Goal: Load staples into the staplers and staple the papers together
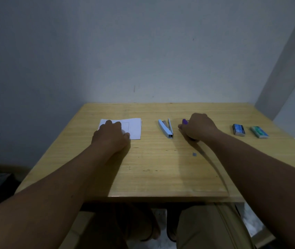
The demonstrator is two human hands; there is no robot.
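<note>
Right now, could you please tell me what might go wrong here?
1. The white stapler lies open; its exposed staple channel could snag a finger.
2. The right hand covers most of the purple stapler, so its grip is hard to check.
3. The papers may shift under the left hand.

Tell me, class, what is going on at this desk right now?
A person sits at a wooden table. The left hand rests on a small stack of white papers. The right hand grips a purple stapler, mostly hidden under it. Between the hands lies a white stapler, hinged open. Two small staple boxes, one blue and one green, sit off to the right. No stapling is happening yet.
</note>
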